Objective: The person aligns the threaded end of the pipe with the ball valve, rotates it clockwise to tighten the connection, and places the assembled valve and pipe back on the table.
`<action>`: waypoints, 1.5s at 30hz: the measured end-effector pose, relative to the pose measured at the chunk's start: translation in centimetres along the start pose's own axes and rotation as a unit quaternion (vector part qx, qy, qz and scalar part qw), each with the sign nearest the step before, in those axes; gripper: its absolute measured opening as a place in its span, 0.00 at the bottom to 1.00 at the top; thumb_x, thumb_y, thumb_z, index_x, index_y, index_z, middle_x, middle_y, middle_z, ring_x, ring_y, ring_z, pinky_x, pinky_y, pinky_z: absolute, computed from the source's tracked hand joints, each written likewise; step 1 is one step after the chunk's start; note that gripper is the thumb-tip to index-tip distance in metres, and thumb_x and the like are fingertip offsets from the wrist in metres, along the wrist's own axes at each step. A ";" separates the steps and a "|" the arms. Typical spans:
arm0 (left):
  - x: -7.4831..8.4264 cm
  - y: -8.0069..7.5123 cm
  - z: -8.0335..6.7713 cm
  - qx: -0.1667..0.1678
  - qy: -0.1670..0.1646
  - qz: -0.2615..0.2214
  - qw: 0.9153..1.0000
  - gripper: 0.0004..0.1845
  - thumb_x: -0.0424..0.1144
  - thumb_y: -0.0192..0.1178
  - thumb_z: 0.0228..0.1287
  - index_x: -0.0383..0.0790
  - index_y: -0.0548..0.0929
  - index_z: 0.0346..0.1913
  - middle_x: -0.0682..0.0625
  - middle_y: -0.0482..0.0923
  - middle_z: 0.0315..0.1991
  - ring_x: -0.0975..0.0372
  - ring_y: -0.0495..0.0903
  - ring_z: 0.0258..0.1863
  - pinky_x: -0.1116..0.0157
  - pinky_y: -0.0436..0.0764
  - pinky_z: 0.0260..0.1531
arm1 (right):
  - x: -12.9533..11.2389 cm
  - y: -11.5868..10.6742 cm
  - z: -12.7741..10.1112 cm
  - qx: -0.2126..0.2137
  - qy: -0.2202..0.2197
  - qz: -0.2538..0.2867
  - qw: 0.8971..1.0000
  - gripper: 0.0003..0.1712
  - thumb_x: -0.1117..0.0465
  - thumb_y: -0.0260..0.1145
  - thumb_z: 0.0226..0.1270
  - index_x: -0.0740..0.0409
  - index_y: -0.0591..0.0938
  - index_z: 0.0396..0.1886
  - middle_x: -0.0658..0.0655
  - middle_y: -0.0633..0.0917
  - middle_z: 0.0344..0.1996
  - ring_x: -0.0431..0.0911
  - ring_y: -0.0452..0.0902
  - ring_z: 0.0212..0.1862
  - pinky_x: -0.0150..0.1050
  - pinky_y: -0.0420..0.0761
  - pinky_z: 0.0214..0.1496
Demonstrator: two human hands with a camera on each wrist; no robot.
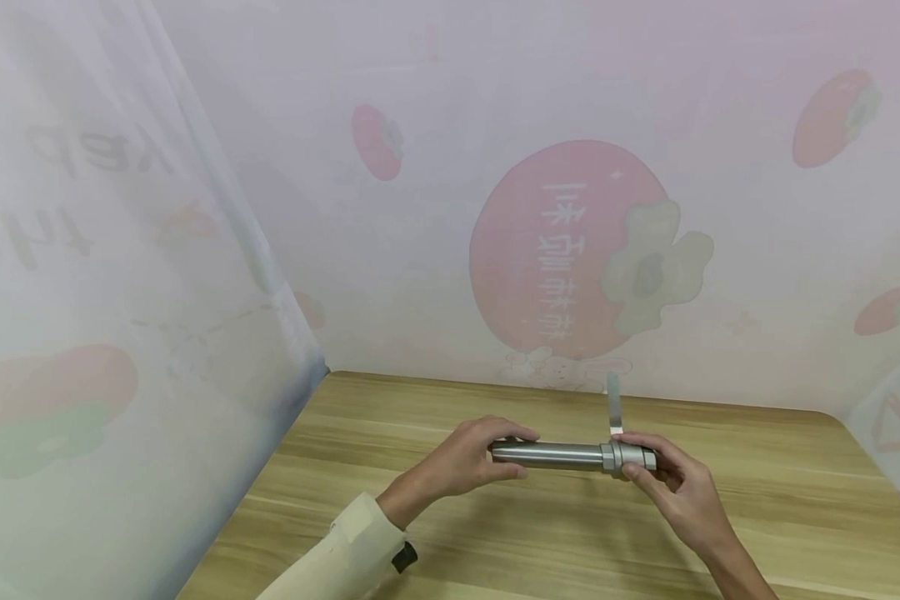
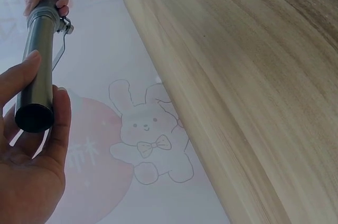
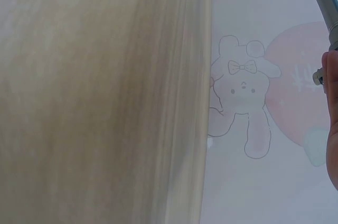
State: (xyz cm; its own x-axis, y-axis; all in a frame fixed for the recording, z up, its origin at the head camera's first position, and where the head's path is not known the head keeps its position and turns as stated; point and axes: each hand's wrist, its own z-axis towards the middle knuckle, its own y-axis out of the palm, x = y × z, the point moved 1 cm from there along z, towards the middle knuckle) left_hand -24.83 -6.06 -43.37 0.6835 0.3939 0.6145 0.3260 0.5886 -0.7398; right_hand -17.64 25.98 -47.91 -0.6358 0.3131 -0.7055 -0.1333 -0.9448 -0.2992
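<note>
I hold the tube [image 1: 551,455] level above the surface [image 1: 495,533], my left hand [image 1: 468,458] pinching its plain end, my right hand [image 1: 663,475] curled round the collared end. The lever [image 1: 613,404] stands up; nothing looks opened yet.

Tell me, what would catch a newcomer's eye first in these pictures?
Probably the metal cylinder, held level above the wooden table, the left hand gripping one end and the right hand the collared end, where a thin lever sticks up. Behind it, a big red fruit print fills the pale backdrop.
</note>
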 end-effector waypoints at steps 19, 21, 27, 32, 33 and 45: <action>0.1 0.0 -0.1 -0.005 -0.031 -0.002 0.999 0.25 0.43 0.78 0.69 0.50 0.87 0.68 0.55 0.90 0.57 0.70 0.82 0.47 0.69 0.80 0.50 | 0.0 0.0 0.1 0.001 0.000 -0.002 1.000 0.25 0.82 0.68 0.69 0.67 0.84 0.65 0.40 0.87 0.58 0.34 0.86 0.50 0.29 0.87 0.47; 0.0 0.1 0.0 -0.005 -0.028 -0.011 1.000 0.25 0.42 0.78 0.69 0.49 0.87 0.67 0.54 0.91 0.56 0.72 0.83 0.45 0.71 0.82 0.48 | 0.0 0.0 0.1 0.000 -0.002 -0.001 1.000 0.26 0.83 0.68 0.69 0.67 0.84 0.65 0.40 0.87 0.58 0.34 0.87 0.50 0.29 0.87 0.47; 0.1 0.1 0.0 -0.009 -0.022 -0.021 0.999 0.25 0.42 0.77 0.70 0.47 0.86 0.68 0.52 0.90 0.59 0.72 0.84 0.45 0.71 0.83 0.47 | 0.0 0.0 0.1 -0.002 -0.003 0.005 1.000 0.26 0.83 0.68 0.69 0.67 0.84 0.65 0.41 0.88 0.59 0.34 0.86 0.50 0.28 0.87 0.47; 0.0 0.2 0.0 -0.011 -0.018 -0.019 1.000 0.26 0.43 0.76 0.71 0.46 0.85 0.69 0.51 0.89 0.61 0.72 0.85 0.47 0.71 0.83 0.49 | 0.0 0.0 0.0 0.000 -0.001 0.007 1.000 0.25 0.83 0.69 0.69 0.67 0.84 0.65 0.41 0.88 0.59 0.34 0.86 0.50 0.28 0.86 0.47; 0.0 0.2 0.0 -0.011 -0.017 -0.019 1.000 0.26 0.43 0.76 0.71 0.47 0.85 0.69 0.51 0.89 0.61 0.72 0.85 0.47 0.71 0.83 0.49 | 0.0 0.0 0.0 0.000 -0.001 0.007 1.000 0.25 0.83 0.68 0.69 0.67 0.84 0.65 0.41 0.88 0.58 0.34 0.86 0.50 0.28 0.86 0.47; 0.1 0.0 0.0 -0.005 -0.012 -0.021 1.000 0.21 0.52 0.62 0.83 0.47 0.86 0.69 0.51 0.90 0.56 0.73 0.78 0.35 0.73 0.79 0.36 | 0.1 0.0 0.0 0.002 -0.010 0.011 1.000 0.26 0.83 0.69 0.68 0.68 0.84 0.64 0.43 0.88 0.58 0.35 0.86 0.49 0.28 0.86 0.47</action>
State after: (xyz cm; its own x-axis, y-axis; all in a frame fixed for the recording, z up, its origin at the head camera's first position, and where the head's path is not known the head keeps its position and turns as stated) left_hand -24.72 -6.03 -43.34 0.6534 0.3852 0.6517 0.3610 0.5982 -0.7155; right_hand -17.72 26.04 -47.95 -0.6540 0.2896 -0.6989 -0.1221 -0.9521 -0.2803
